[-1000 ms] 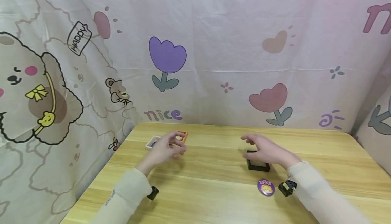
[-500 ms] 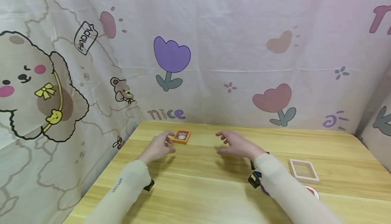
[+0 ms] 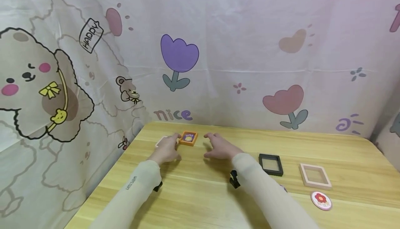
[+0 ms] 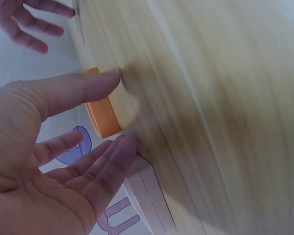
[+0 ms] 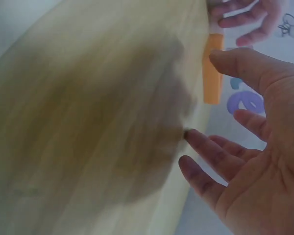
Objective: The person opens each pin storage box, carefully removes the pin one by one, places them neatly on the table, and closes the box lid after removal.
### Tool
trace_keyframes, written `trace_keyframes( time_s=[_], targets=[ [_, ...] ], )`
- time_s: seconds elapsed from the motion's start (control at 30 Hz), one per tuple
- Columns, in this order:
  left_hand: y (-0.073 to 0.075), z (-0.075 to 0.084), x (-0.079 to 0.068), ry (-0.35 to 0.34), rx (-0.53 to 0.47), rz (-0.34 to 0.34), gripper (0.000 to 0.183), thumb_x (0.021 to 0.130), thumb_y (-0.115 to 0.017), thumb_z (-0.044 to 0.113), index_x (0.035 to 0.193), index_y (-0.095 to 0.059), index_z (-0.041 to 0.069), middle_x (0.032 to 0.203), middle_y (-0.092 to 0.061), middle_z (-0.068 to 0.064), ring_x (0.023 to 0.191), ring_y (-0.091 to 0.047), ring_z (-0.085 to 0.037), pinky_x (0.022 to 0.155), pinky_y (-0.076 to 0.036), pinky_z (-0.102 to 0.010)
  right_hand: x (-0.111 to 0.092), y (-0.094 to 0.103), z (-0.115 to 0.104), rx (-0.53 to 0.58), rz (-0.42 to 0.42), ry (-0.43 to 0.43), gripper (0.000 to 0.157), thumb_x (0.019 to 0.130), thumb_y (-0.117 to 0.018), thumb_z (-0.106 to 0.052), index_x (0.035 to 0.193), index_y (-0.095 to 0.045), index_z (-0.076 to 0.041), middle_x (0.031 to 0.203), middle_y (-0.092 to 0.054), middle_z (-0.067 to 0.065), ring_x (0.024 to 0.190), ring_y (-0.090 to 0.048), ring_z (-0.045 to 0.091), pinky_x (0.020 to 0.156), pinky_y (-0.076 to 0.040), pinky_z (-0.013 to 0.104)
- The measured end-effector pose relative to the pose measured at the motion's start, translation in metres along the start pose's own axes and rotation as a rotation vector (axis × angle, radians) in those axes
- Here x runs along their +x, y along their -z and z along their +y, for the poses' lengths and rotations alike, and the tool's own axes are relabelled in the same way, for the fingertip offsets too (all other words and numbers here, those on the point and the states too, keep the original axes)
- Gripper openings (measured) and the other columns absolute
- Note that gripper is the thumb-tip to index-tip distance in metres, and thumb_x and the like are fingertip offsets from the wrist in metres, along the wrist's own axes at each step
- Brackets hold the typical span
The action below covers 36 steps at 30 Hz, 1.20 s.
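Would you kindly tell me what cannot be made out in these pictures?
Head view: the inside of the pale frame, hidden by the left grip.
Head view: the object beside the right sleeve, which covers all but a sliver.
Head view: the pale marks inside the orange frame, too small to read.
Left wrist view: the rest of the right grip, cut off by the picture's corner.

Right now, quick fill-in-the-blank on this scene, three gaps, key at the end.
1. In the head view, between the left hand and the right hand lies a frame coloured ____.
2. The round badge near the rightmost frame shows a red ____.
3. In the head view, the black frame lies to the ____ of the rightmost frame.

Missing words: orange; flower; left.
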<state>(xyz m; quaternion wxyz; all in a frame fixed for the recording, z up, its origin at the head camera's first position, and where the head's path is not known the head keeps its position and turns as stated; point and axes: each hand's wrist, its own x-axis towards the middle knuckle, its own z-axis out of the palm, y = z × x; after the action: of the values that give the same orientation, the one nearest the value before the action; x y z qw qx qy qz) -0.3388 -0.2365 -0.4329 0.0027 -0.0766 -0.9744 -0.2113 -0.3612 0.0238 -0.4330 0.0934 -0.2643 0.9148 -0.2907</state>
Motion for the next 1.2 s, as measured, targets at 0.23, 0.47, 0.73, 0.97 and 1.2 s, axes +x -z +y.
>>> trace_keyframes(
  time_s=[0.23,0.47,0.73,0.97,1.2],
  targets=[
    [-0.005,-0.006,0.008,0.003,0.013,-0.032,0.096,0.066,-0.100,0.009,0.150,-0.052,0.006,0.125,-0.074,-0.018,0.119,-0.067,-0.039,0.111,-0.053,-0.063,0.018,-0.014,-0.014,-0.046,0.026,-0.102,0.088,0.090,-0.089,-0.026,0.162,-0.041,-0.012,0.165,-0.042,0.025,0.146,-0.053,0.042,0.123,-0.046,0.057],
    [-0.010,-0.012,0.016,0.007,0.083,-0.064,0.101,0.066,-0.100,0.011,0.153,-0.048,0.007,0.143,-0.068,-0.021,0.130,-0.065,-0.043,0.116,-0.049,-0.065,0.037,-0.026,-0.029,-0.068,0.028,-0.105,0.094,0.087,-0.091,-0.023,0.163,-0.038,-0.008,0.169,-0.038,0.024,0.148,-0.051,0.045,0.124,-0.045,0.058],
    [-0.018,-0.021,0.028,0.000,0.097,-0.074,0.104,0.066,-0.101,0.014,0.155,-0.046,0.012,0.151,-0.065,-0.017,0.136,-0.061,-0.042,0.119,-0.046,-0.064,0.055,-0.037,-0.037,-0.090,0.025,-0.118,0.096,0.088,-0.089,-0.025,0.165,-0.035,-0.009,0.172,-0.038,0.018,0.152,-0.049,0.038,0.127,-0.042,0.054],
    [0.005,0.017,0.003,0.066,0.025,-0.129,0.096,0.077,-0.093,0.003,0.159,-0.042,0.006,0.158,-0.056,-0.023,0.146,-0.054,-0.044,0.126,-0.041,-0.060,0.059,-0.038,-0.037,-0.098,0.044,-0.132,0.096,0.088,-0.091,-0.025,0.165,-0.036,-0.010,0.170,-0.041,0.016,0.150,-0.051,0.037,0.125,-0.045,0.056],
    [0.005,0.021,-0.001,0.016,0.025,-0.137,0.092,0.080,-0.090,-0.002,0.157,-0.041,0.004,0.149,-0.062,-0.026,0.136,-0.063,-0.040,0.119,-0.051,-0.056,0.058,-0.037,-0.039,-0.109,0.073,-0.105,0.090,0.088,-0.090,-0.022,0.162,-0.041,-0.008,0.158,-0.052,0.019,0.136,-0.061,0.036,0.120,-0.051,0.051]
  ],
)
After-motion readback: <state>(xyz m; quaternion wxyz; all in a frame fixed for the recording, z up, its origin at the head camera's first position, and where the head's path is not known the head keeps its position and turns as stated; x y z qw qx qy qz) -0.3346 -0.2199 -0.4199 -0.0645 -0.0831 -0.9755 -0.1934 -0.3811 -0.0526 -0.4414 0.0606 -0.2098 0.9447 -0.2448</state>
